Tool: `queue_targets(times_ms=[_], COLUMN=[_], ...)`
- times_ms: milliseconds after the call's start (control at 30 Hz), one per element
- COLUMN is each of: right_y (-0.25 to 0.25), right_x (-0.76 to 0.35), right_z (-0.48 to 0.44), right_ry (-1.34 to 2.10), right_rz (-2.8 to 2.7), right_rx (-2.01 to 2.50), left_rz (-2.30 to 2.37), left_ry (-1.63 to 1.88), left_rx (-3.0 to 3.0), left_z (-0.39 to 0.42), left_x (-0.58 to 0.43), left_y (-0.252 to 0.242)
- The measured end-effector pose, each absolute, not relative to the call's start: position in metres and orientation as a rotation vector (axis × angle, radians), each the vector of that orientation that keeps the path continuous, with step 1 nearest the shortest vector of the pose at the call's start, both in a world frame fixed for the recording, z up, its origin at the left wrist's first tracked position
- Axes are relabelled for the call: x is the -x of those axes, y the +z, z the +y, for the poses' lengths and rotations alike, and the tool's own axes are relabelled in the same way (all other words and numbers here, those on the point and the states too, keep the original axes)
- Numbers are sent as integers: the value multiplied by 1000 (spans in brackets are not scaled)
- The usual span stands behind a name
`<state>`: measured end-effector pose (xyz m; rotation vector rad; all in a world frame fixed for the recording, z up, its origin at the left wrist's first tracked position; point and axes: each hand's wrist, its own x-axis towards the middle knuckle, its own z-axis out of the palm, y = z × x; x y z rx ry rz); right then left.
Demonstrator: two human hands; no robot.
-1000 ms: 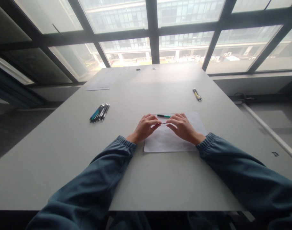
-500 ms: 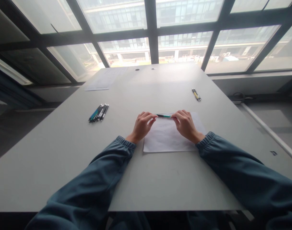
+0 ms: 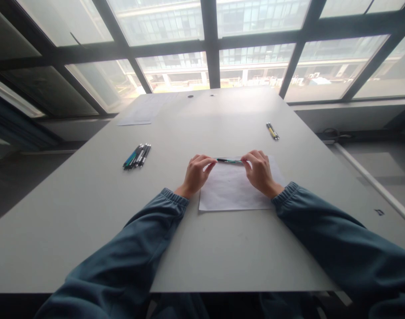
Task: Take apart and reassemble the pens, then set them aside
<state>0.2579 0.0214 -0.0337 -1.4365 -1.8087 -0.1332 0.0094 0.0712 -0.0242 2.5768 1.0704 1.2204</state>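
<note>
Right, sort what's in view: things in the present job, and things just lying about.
In the job, it seems:
left hand
right hand
dark-and-teal pen between the hands
white sheet beneath

Apparently just lying about:
pen cluster on the left
two pens, one partly yellow, on the right
papers at the far left

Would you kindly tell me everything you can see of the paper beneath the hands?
The paper is white and smooth-looking, with faint shading and no writing I can make out. It lies about flat on the table, its near left corner exposed. The left hand hides some of its left side and the right hand some of its right. A black and green pen shows across its far part; whether pen or hands touch it, I cannot tell.
</note>
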Motion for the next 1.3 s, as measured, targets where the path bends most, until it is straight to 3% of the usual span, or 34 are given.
queue_targets(times_ms=[1300], right_y=[-29], right_x=[-254], right_z=[18], right_ry=[-33], right_rz=[-1896], right_rx=[1225], left_rz=[940], left_ry=[1305], left_rx=[-2551], left_z=[65], left_x=[-12], left_y=[-18])
